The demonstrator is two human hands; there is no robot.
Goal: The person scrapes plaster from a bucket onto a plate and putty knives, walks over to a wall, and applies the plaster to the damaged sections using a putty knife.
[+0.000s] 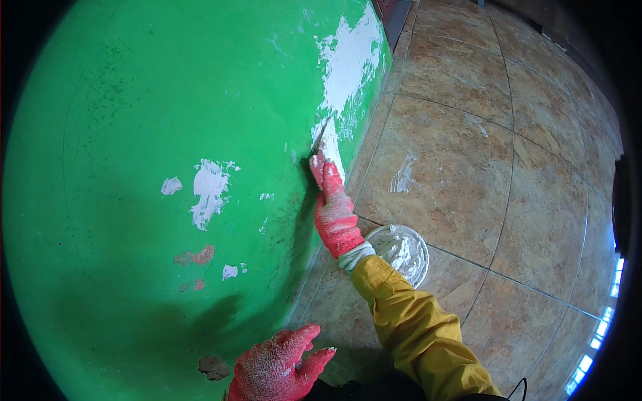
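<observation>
My right hand [338, 217], in a red work glove caked with white filler, reaches forward to the low part of a green wall [154, 107]. It grips a putty knife [322, 136], whose thin blade shows edge-on against the wall; the handle is hidden in the glove. White filler [349, 63] is spread in a large patch just beyond the blade. My left hand [277, 364], in a matching glove, hovers near the wall at the bottom, thumb and fingers apart and holding nothing. Beside my right wrist stands a round tub [422, 267] of white filler, partly covered by my sleeve.
Smaller white patches [209, 192] dot the wall, with bare chipped spots [214, 367] lower down. Brown floor tiles [461, 194] stretch along the right, with a white smear [403, 175] on one. A dark edge [398, 20] ends the wall at the far side.
</observation>
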